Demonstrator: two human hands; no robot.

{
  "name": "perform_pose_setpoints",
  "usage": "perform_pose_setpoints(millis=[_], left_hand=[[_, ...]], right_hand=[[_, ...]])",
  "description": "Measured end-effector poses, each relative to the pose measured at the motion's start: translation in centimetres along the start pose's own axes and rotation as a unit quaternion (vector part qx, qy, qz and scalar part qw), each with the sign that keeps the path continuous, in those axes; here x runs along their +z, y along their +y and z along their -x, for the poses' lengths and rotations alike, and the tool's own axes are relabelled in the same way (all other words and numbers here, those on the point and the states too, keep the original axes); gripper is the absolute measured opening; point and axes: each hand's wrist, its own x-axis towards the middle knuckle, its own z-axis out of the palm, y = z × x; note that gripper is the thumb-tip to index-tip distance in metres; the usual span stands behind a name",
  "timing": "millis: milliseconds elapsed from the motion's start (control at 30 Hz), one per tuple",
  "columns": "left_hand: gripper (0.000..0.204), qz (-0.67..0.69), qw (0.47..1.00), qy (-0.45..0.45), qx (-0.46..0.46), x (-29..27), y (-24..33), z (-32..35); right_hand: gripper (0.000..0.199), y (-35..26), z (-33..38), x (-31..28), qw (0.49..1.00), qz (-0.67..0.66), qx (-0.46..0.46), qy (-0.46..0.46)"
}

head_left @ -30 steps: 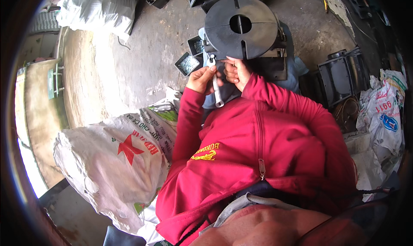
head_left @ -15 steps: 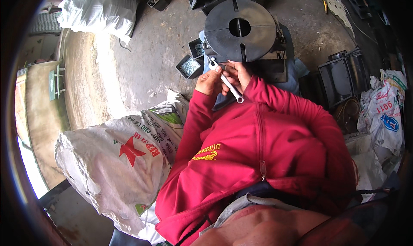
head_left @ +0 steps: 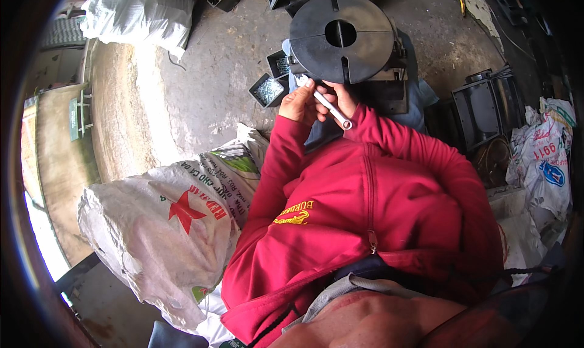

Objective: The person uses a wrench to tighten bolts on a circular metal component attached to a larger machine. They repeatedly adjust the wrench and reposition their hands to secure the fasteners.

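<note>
In my left hand [head_left: 297, 104] I grip a combination wrench [head_left: 331, 109] near its open end, thumb along the shank. The ring end slants down to the right, toward my other wrist. The open end is at the near left edge of a black round plate [head_left: 374, 38], which has a centre hole and slots. My right hand [head_left: 342, 100] is just under the plate's near rim, beside the wrench, its fingers curled. What those fingers hold, if anything, is hidden.
Two small black bins [head_left: 268, 91] of metal fasteners stand on the floor left of the plate. A large white printed sack [head_left: 152, 220] is at my left, another white sack [head_left: 139, 19] farther off. Black metal housings [head_left: 486, 107] and a plastic bag [head_left: 541, 147] are at the right.
The wrench has shifted slightly, its ring end a little up and to the right. My left hand stays on it, and a small bolt head seen by its open end is now covered.
</note>
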Motion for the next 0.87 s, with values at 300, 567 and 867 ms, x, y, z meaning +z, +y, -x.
perform_pose_setpoints(millis=[300, 567, 867], left_hand=[[0.025, -0.308, 0.949, 0.025, 0.065, -2.7, 4.5, 1.6], [0.016, -0.197, 0.977, -0.053, -0.055, -1.7, -3.1, 7.2], [0.035, -0.122, 0.987, -0.092, -0.046, -0.5, -1.2, 4.6]], right_hand=[[0.030, 0.0, 0.1, -0.5, 0.999, 0.016, 0.024, -0.021], [0.031, -0.2, -0.3, -0.7, 0.999, 0.021, 0.015, -0.047], [0.042, -0.2, -0.7, -1.5, 0.995, 0.094, 0.024, -0.035]])
